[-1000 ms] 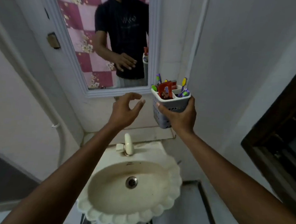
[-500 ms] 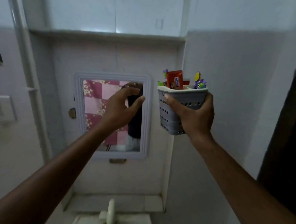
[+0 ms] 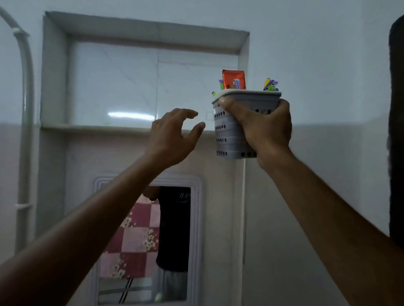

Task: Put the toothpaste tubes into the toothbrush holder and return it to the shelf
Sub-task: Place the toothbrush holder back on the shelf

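A grey perforated toothbrush holder (image 3: 228, 130) is gripped from its right side by my right hand (image 3: 262, 130), raised in front of the right end of the wall shelf (image 3: 98, 128). An orange toothpaste tube (image 3: 234, 79) sticks up out of the holder, with coloured toothbrush heads (image 3: 270, 84) beside it. The holder's base hangs a little below the shelf's ledge. My left hand (image 3: 172, 137) hovers just left of the holder, fingers spread, holding nothing and not touching it.
The shelf is a recessed tiled niche (image 3: 139, 82) in the wall. Below it hangs a framed mirror (image 3: 145, 244) showing a person's reflection. A white pipe (image 3: 25, 109) runs down the left wall. A dark door frame (image 3: 403, 132) fills the right edge.
My right hand has lifted the holder from above the sink up to shelf height. My left hand rose alongside it, and the view tilted upward away from the sink.
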### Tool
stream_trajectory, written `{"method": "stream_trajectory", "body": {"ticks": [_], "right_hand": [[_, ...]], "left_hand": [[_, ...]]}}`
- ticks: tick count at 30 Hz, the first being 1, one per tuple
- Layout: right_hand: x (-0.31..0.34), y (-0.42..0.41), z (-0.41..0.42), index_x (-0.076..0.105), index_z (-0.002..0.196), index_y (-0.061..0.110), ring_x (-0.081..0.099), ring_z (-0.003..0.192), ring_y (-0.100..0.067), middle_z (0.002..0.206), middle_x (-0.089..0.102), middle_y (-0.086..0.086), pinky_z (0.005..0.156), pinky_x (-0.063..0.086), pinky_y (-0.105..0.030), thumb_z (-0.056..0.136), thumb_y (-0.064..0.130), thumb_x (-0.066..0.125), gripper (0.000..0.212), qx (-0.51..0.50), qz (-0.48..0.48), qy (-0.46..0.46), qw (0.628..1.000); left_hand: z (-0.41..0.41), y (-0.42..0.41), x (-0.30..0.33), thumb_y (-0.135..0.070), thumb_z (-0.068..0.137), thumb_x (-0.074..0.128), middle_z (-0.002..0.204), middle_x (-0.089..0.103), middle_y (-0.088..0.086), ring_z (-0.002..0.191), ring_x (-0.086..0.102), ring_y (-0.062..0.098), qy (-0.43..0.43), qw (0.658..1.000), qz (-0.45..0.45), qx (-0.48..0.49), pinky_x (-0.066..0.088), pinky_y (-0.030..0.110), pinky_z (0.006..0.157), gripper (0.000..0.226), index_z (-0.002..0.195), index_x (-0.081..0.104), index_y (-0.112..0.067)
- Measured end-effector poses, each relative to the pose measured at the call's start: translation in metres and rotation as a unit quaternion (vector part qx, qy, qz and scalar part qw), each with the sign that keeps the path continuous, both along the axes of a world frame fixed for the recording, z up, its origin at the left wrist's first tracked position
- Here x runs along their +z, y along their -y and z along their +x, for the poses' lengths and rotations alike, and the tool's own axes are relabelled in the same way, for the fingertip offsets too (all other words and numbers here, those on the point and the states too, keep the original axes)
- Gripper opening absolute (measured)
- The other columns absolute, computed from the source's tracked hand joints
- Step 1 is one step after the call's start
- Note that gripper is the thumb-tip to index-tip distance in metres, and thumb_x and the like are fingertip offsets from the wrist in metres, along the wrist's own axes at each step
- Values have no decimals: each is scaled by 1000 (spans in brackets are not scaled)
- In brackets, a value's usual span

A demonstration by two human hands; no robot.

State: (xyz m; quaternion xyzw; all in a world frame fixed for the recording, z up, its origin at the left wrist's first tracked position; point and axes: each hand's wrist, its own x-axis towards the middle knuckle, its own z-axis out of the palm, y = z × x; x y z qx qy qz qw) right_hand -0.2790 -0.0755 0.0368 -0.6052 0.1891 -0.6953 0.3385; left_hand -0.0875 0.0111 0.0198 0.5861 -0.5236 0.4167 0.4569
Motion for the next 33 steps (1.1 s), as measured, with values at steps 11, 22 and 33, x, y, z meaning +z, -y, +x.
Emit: {"method": "stream_trajectory", "body": {"ticks": [11,22,33], "right_hand": [[70,44,73,53,145,22,61,129,-27,136,64,1,105,60,-48,44,88,87,126,-50,-18,13,999],[65,88,135,46,149,12,57,132,-30,142,61,-5,99,53,-40,60,93,82,125,-124,-45,-3,991],[14,97,134,-4,175,7,42,146,-34,160,31,-14,106,57,-50,88,84,66,135,-193,-124,-139,963]], "left_hand": [[62,48,46,-51,106,59,141,70,-2,135,63,22,-14,999,24,45,46,52,115,46,140,66,-20],[98,82,32,-53,111,39,130,78,0,119,72,27,35,980,35,192,46,42,105,51,128,77,-23],[101,72,21,-56,113,32,137,73,-5,126,68,23,45,984,49,165,42,46,111,54,133,72,-27]]}}
